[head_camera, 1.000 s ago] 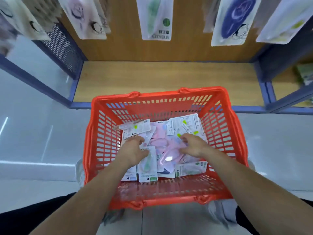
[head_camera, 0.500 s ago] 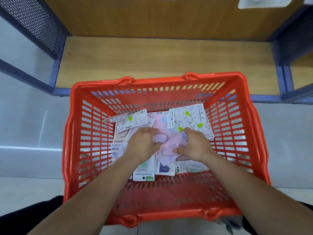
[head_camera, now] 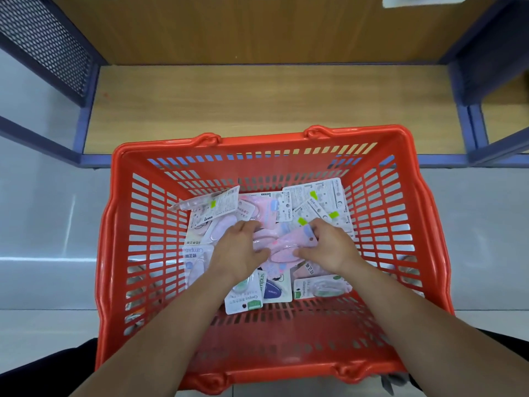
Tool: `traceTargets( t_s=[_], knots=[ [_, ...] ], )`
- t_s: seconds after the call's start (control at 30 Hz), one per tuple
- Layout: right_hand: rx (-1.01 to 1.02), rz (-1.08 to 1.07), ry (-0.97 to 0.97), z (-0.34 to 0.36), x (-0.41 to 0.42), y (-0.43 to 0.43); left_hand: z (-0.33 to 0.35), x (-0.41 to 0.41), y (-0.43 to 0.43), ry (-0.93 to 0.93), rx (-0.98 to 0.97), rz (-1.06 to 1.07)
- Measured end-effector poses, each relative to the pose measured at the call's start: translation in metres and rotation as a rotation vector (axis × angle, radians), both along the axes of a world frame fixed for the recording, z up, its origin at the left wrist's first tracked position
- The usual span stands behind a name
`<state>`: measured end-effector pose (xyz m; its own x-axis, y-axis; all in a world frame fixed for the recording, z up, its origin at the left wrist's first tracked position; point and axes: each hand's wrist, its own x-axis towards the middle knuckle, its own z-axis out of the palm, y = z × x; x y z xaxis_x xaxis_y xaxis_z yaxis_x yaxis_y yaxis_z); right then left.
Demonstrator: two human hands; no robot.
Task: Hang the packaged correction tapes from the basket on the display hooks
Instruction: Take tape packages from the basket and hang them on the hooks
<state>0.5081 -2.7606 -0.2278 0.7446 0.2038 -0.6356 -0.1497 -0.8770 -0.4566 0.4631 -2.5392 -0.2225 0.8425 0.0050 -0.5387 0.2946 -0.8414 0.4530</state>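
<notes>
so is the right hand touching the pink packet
Touching: the head view shows the right hand closed on the pink packet, fingers over its edge.

A bare wooden shelf (head_camera: 257, 110) with blue frame (head_camera: 88, 121) stands on glossy grey floor (head_camera: 43, 224).

- The floor (head_camera: 51, 219) is pale, glossy tile, and the red basket (head_camera: 423, 253) stands directly on it.
- Beyond the basket's far rim, the blue frame (head_camera: 94, 160) of a display stand meets the floor.
- A wooden shelf (head_camera: 257, 107) sits low inside that frame, just behind the basket.
- The packets (head_camera: 312, 200) lie loose on the basket's bottom.
</notes>
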Motion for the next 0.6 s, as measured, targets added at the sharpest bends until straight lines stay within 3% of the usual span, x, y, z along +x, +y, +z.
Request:
traceTargets(
  t_s=[0.17,0.4,0.5,0.6],
  knots=[
    [0.039,-0.058,0.011,0.001,-0.003,0.004,-0.002,-0.002,-0.001,0.032,-0.021,0.012],
    [0.305,-0.133,0.032,0.007,-0.004,0.006,-0.004,-0.002,-0.005,0.054,0.108,-0.141],
    [0.481,-0.136,0.150,0.022,0.004,0.011,0.005,0.004,0.001,0.085,0.045,-0.124],
    [0.529,-0.303,0.075,0.025,0.020,0.020,0.013,0.004,0.011,0.157,-0.095,-0.038]
  ],
)
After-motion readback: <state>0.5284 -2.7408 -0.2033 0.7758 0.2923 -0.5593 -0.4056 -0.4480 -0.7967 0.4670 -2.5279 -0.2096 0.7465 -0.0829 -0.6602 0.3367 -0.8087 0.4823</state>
